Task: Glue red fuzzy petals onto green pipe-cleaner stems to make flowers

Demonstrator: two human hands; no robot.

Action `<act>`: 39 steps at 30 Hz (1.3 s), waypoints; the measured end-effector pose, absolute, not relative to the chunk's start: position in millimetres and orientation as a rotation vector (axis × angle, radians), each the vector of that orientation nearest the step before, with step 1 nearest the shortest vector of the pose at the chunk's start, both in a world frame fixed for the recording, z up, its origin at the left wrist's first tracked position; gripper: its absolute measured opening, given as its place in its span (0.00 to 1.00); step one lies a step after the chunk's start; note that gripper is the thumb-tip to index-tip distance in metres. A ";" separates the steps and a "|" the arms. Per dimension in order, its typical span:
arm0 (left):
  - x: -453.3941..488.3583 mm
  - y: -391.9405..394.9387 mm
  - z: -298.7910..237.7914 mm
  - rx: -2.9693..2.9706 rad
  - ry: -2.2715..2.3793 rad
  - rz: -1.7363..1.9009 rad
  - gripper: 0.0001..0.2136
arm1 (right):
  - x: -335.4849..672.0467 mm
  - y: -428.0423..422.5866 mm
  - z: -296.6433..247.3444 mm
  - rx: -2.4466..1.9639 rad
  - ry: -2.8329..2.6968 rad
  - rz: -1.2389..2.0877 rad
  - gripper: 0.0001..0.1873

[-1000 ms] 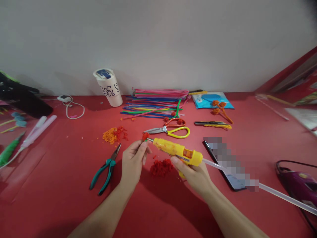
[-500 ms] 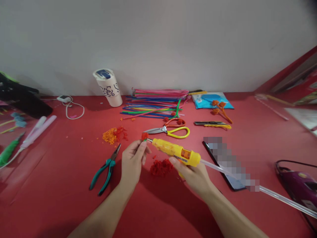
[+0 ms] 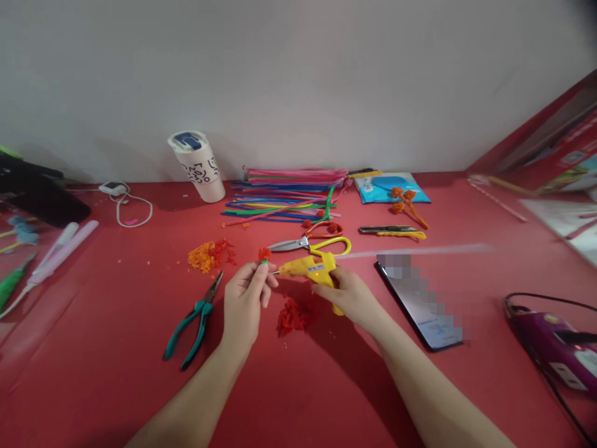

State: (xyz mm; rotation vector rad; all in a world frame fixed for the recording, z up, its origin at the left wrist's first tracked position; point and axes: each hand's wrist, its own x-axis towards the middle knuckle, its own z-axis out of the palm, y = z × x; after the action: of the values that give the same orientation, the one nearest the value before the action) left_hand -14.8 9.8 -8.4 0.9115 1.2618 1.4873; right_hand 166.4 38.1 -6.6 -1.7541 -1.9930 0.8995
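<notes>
We see a small fuzzy red tuft (image 3: 263, 254) on a thin green stem, pinched between the thumb and fingertips of the left hand (image 3: 245, 298) and raised just above the counter (image 3: 93, 348). The right hand (image 3: 351, 295) is wrapped round the grip of a yellow plastic glue gun (image 3: 310, 267). Its metal nozzle points left, just beside the stem below the tuft; whether they touch we cannot tell. Between the hands, lower down, a loose pile of red fluff (image 3: 290, 316) lies on the smooth red counter. Teal-handled pliers (image 3: 196, 318) lie left of the left hand, and yellow-handled scissors (image 3: 310, 244) just behind the gun.
</notes>
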 end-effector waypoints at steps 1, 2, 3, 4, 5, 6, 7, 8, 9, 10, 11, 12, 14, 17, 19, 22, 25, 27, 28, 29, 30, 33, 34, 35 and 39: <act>-14.5 9.5 -8.3 0.918 1.259 1.480 0.09 | 164.2 38.9 -10.5 -1.766 -2.023 0.846 0.11; -14.3 9.4 -8.3 0.925 1.258 1.473 0.09 | 161.6 39.3 -13.7 -1.772 -2.050 0.794 0.13; -14.1 9.4 -8.2 0.932 1.259 1.467 0.09 | 159.0 39.5 -16.2 -1.766 -2.073 0.744 0.15; -13.9 9.4 -8.1 0.941 1.260 1.459 0.09 | 156.5 39.8 -18.0 -1.754 -2.099 0.691 0.16; -13.6 9.4 -8.1 0.950 1.262 1.449 0.09 | 154.5 40.2 -19.1 -1.742 -2.123 0.648 0.16; -13.3 9.3 -8.1 0.959 1.265 1.440 0.09 | 152.9 40.6 -19.6 -1.729 -2.145 0.597 0.16; -13.0 9.2 -8.2 0.965 1.268 1.430 0.09 | 151.6 41.2 -19.7 -1.717 -2.160 0.525 0.16; -12.7 9.0 -8.5 0.967 1.272 1.422 0.09 | 150.6 41.6 -19.4 -1.695 -2.173 0.430 0.15; -12.4 8.7 -8.7 0.966 1.276 1.415 0.09 | 149.6 41.9 -18.9 -1.652 -2.191 0.326 0.13; -12.1 8.4 -9.0 0.966 1.281 1.409 0.09 | 148.3 41.9 -18.3 -1.578 -2.222 0.232 0.11; -11.8 8.0 -9.2 0.968 1.286 1.401 0.09 | 146.6 41.6 -17.9 -1.478 -2.266 0.165 0.09; -11.6 7.5 -9.3 0.972 1.290 1.393 0.09 | 144.4 41.0 -17.9 -1.366 -2.318 0.135 0.08; -11.1 6.9 -9.0 0.985 1.296 1.374 0.09 | 139.0 39.4 -19.5 -1.174 -2.416 0.178 0.07; -10.4 6.5 -8.3 1.004 1.303 1.359 0.09 | 131.1 38.2 -25.0 -1.097 -2.455 0.277 0.06; -10.0 6.5 -7.9 1.015 1.304 1.354 0.09 | 128.3 38.9 -27.9 -1.110 -2.442 0.347 0.05; -9.7 6.5 -7.5 1.027 1.307 1.329 0.10 | 129.0 40.4 -25.9 -1.123 -2.401 0.429 0.08; -9.2 6.2 -5.6 1.037 1.329 1.306 0.10 | 134.8 39.3 -15.0 -1.167 -2.283 0.546 0.08; -8.5 5.8 -3.0 1.054 1.351 1.289 0.10 | 139.6 36.8 -4.7 -1.199 -2.182 0.641 0.08; -7.9 5.6 -1.5 1.067 1.362 1.278 0.10 | 141.9 35.1 0.5 -1.205 -2.115 0.711 0.08; -7.3 5.5 0.0 1.080 1.374 1.264 0.10 | 143.8 33.3 5.6 -1.206 -2.013 0.822 0.07; -6.7 5.3 1.4 1.095 1.386 1.248 0.10 | 145.4 31.5 10.1 -1.205 -1.917 0.916 0.07; -5.0 5.0 3.6 1.132 1.420 1.192 0.10 | 148.6 27.3 19.1 -1.196 -1.750 1.095 0.08; -4.7 5.0 3.4 1.146 1.428 1.174 0.10 | 149.4 26.4 20.2 -1.198 -1.727 1.128 0.07; -4.5 4.9 2.7 1.160 1.435 1.157 0.10 | 150.2 25.8 20.4 -1.204 -1.699 1.162 0.07; -4.5 4.5 -2.8 1.262 1.450 1.101 0.09 | 154.1 25.0 17.5 -1.272 -1.569 1.312 0.05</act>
State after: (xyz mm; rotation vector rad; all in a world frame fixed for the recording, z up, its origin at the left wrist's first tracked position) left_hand -4.5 4.5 -2.8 1.2621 1.4500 1.1013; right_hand 154.1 25.0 17.5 -1.2716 -1.5688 1.3124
